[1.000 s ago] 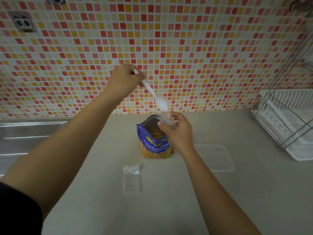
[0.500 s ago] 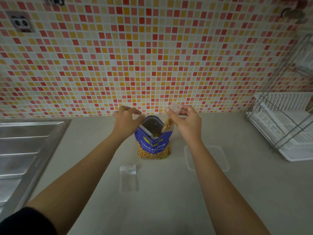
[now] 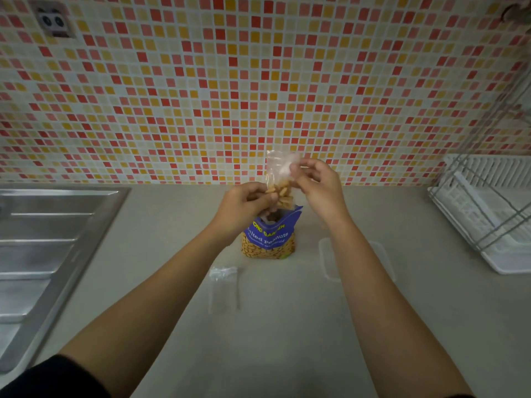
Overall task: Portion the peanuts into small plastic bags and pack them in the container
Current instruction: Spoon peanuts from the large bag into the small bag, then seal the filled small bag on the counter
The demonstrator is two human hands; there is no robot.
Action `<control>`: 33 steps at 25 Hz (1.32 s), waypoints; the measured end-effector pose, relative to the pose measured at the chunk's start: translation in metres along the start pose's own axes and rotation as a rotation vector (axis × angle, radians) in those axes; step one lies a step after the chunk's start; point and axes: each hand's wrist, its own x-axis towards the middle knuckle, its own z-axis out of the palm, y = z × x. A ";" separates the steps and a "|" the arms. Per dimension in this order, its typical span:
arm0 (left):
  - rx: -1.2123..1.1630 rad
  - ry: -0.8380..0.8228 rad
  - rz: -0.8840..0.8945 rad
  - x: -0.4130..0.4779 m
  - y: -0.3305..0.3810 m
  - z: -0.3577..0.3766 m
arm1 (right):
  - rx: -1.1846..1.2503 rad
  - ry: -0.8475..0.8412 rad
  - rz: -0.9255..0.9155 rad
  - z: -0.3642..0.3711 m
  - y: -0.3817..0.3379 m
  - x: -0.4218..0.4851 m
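Item: small bag [image 3: 280, 179], part-filled with peanuts, held above the peanut packet [image 3: 270, 239]. Spoon gone from left hand [image 3: 244, 205], which now gripped the bag's base; right hand [image 3: 319, 188] pinched its top. Sealing judged next. Container [image 3: 324, 254], at packet's 4 o'clock, showed no bags.

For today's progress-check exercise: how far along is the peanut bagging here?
Done: nothing packed; the clear container shows no bags. In hand: the left hand and right hand hold one small bag, part-filled with peanuts, above the peanut packet. Left: close it, fill the empty bag on the counter, pack both.
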 end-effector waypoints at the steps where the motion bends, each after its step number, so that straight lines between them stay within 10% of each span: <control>1: -0.066 -0.020 -0.037 -0.010 -0.005 -0.003 | 0.046 -0.038 -0.001 -0.003 0.004 -0.004; 12: 0.048 0.142 -0.539 -0.108 -0.143 -0.007 | -0.214 -0.224 0.376 0.030 0.152 -0.085; 27: 1.019 0.091 -0.321 -0.080 -0.163 0.017 | -0.467 -0.003 0.371 0.054 0.204 -0.075; 33: 1.031 0.228 -0.160 -0.073 -0.171 -0.032 | -0.795 -0.138 -0.074 0.023 0.223 -0.108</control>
